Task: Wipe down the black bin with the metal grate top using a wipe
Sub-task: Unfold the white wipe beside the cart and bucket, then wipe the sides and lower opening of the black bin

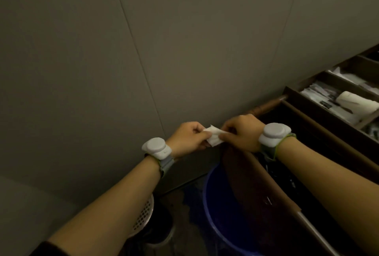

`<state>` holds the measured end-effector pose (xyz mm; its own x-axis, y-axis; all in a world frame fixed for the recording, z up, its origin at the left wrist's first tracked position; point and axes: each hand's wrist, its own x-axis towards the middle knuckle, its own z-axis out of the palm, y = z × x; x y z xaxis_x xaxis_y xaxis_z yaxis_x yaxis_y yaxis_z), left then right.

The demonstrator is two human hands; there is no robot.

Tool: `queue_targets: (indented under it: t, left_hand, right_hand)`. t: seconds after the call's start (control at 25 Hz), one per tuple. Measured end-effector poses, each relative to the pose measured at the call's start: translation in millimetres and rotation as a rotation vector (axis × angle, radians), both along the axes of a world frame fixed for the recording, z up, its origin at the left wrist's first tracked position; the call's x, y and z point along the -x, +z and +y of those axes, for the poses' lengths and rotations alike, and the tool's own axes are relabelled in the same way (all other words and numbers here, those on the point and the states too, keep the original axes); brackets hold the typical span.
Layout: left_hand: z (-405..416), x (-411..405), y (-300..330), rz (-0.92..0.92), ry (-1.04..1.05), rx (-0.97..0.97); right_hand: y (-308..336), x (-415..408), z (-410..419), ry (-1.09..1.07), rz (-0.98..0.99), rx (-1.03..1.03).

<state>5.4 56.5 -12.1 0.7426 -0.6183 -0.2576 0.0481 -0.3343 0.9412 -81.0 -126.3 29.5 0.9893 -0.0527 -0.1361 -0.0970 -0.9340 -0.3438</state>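
White wipe [213, 138] pinched between fingers of left hand [187, 138] and right hand [242, 132].

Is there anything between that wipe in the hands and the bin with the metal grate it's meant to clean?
Only the person's own left forearm, which crosses over the bin's grate. The wipe is held up between both hands, well above it.
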Motion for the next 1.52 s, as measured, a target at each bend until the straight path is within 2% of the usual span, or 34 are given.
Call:
queue_targets:
  t: [0.12,0.2,0.32,0.4,0.6,0.84,0.92,1.0,1.28,1.4,1.52]
  left_hand:
    - [50,-10,4,0.041,0.21,0.148]
    - [86,-16,-1,0.063,0.235,0.213]
    - [149,-23,-30,0.016,0.255,0.214]
    - [180,-25,-57,0.006,0.339,0.188]
    - [242,-33,-166,0.019,0.579,0.142]
    - [276,-38,-287,-0.004,0.648,0.192]
    - [286,-31,-321,-0.083,0.641,0.17]
    - [296,-15,-351,-0.181,0.606,0.133]
    - [333,54,-394,-0.323,0.555,0.139]
    - [347,98,-415,-0.395,0.635,0.16]
    - [362,125,-441,-0.443,0.786,0.081]
  right_hand:
    - [0,-27,44,0.066,-0.051,-0.108]
    - [-9,-42,74,0.106,-0.058,-0.158]
    - [-37,-67,129,0.185,-0.029,-0.235]
    - [-66,-79,157,0.18,-0.003,-0.302]
    - [-180,-105,221,0.175,-0.086,-0.415]
    - [-313,-117,261,0.218,-0.165,-0.453]
    - [-354,-116,272,0.244,-0.19,-0.448]
    - [-392,-104,282,0.269,-0.23,-0.455]
    - [-446,-48,314,0.337,-0.353,-0.455]
    - [-463,-6,326,0.33,-0.405,-0.413]
    - [-480,21,329,0.279,-0.373,-0.39]
